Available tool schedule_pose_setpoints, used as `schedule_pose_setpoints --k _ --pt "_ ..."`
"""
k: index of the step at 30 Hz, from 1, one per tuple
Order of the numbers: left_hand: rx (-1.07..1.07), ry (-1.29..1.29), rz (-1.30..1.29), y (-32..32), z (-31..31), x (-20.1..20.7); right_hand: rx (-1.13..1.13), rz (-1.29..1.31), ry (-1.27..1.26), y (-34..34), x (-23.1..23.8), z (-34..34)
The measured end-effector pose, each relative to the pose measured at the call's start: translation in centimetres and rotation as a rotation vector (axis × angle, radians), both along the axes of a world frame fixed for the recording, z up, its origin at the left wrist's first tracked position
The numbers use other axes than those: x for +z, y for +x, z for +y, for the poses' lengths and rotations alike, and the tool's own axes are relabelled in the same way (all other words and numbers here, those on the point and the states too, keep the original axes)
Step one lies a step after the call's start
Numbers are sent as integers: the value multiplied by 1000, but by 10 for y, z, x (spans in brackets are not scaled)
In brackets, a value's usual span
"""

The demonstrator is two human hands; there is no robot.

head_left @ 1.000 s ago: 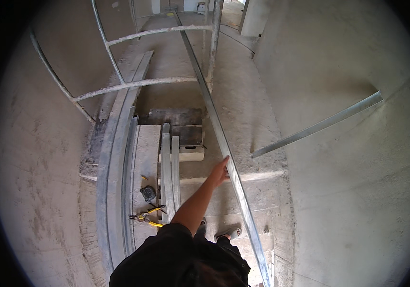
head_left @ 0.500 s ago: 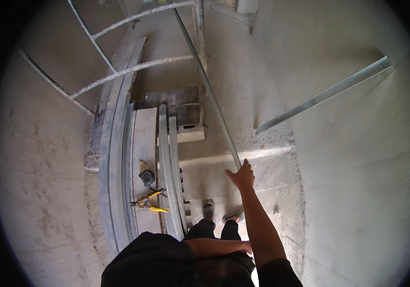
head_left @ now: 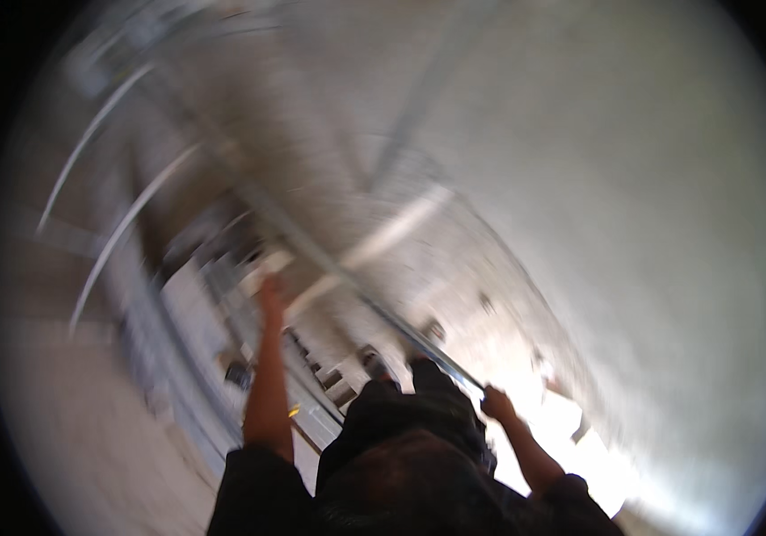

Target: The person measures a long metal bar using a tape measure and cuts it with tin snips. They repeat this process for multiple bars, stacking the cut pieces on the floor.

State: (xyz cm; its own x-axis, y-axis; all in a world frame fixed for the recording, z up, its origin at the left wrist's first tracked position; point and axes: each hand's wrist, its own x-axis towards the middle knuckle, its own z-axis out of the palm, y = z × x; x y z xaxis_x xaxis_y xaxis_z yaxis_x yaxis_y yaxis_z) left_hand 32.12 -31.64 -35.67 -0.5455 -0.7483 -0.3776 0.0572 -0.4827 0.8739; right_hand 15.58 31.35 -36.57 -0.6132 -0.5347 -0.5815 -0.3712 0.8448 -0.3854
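A long, thin galvanized metal profile (head_left: 383, 310) runs slantwise from the far left down to my right side. Its near end is in my right hand (head_left: 496, 404), whose fingers are closed round it near my right hip. My left hand (head_left: 271, 290) is stretched forward over the stacked profiles, to the left of the long one and apart from it. Motion smears its fingers. Beside my left forearm lies a black tape measure (head_left: 238, 375). A bit of yellow tool handle (head_left: 294, 411) shows on the other side of that forearm.
More metal profiles (head_left: 182, 344) lie lengthwise at the left. A pale tubular frame (head_left: 128, 219) stands at the far left. Another profile (head_left: 419, 98), blurred, leans against the plastered wall (head_left: 633, 205) at the right. My feet are on the rough concrete floor (head_left: 481, 268).
The view has swung round and blurred. My right hand has drawn back to my hip with the profile's end in it. My left hand has left my lap and reached forward.
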Motion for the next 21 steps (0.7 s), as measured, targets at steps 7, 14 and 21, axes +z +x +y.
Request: schedule_pose_setpoints --k 7,14,21 --pt "-100 18 -326 -125 47 127 -187 -60 56 47 30 88" --pt "-240 31 -253 -96 33 49 -259 43 234 71 75 197" --pt "-266 644 96 -105 252 162 -326 458 557 147 106 362"
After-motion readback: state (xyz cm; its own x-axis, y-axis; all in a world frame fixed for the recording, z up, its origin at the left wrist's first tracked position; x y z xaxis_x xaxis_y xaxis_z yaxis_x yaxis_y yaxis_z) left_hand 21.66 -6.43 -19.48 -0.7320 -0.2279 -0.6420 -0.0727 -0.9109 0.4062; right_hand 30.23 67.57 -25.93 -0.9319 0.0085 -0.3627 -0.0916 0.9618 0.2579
